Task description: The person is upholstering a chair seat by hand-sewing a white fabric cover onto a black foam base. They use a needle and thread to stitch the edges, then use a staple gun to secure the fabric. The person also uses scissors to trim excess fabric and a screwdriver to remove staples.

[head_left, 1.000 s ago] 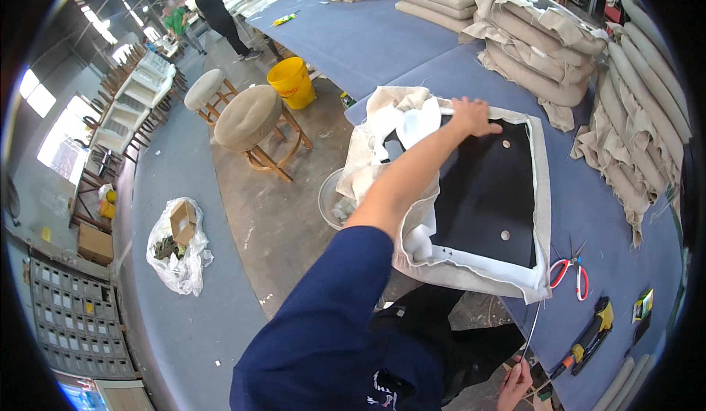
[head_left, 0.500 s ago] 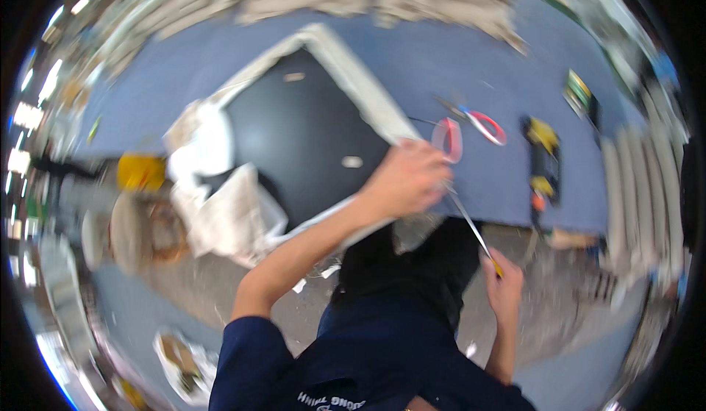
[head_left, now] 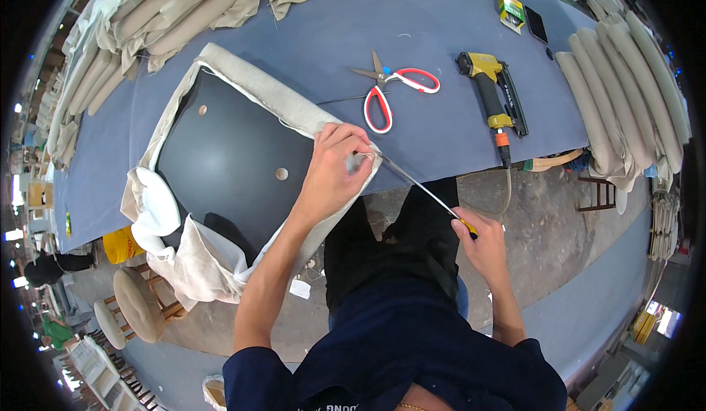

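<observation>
Left hand (head_left: 332, 167) clamps beige fabric (head_left: 254, 80) at the seat-panel corner; right hand (head_left: 482, 238), gripping the screwdriver (head_left: 423, 187), risks slipping into fingers.

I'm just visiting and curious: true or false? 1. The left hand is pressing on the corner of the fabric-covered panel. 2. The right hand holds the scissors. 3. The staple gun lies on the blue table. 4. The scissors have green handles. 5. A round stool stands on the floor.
1. True: the left hand grips the beige fabric at the corner of the black panel.
2. False: the right hand holds a thin metal tool with a yellow handle; the scissors lie untouched on the table.
3. True: the yellow staple gun lies right of the scissors.
4. False: the handles are red and white.
5. True: a round stool stands at the lower left.
</observation>
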{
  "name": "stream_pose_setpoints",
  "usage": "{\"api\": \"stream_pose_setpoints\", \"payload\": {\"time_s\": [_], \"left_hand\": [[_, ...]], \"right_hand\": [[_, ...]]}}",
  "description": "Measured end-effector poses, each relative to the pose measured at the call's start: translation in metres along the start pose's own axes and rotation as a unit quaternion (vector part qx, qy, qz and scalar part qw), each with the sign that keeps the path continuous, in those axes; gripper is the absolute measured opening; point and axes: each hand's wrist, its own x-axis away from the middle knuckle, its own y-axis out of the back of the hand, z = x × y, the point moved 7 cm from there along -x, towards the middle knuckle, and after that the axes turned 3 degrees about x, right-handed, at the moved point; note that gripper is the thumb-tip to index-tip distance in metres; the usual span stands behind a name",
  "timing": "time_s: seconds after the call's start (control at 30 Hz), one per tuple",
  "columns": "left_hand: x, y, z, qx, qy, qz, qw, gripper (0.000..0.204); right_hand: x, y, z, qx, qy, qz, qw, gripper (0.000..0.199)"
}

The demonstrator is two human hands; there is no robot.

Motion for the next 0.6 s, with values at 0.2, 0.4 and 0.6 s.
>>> {"api": "stream_pose_setpoints", "payload": {"time_s": [0.2, 0.4, 0.6], "left_hand": [[-0.002, 0.003, -0.001, -0.012, 0.008, 0.004, 1.000, 0.010], [-0.003, 0.003, 0.001, -0.011, 0.001, -0.005, 1.000, 0.011], [-0.003, 0.002, 0.001, -0.015, -0.001, -0.007, 1.000, 0.011]], "right_hand": [[-0.002, 0.001, 0.002, -0.013, 0.001, 0.001, 1.000, 0.023], [0.001, -0.009, -0.007, -0.028, -0.003, -0.002, 1.000, 0.024], [0.007, -0.037, -0.014, -0.070, 0.009, -0.025, 0.997, 0.024]]}}
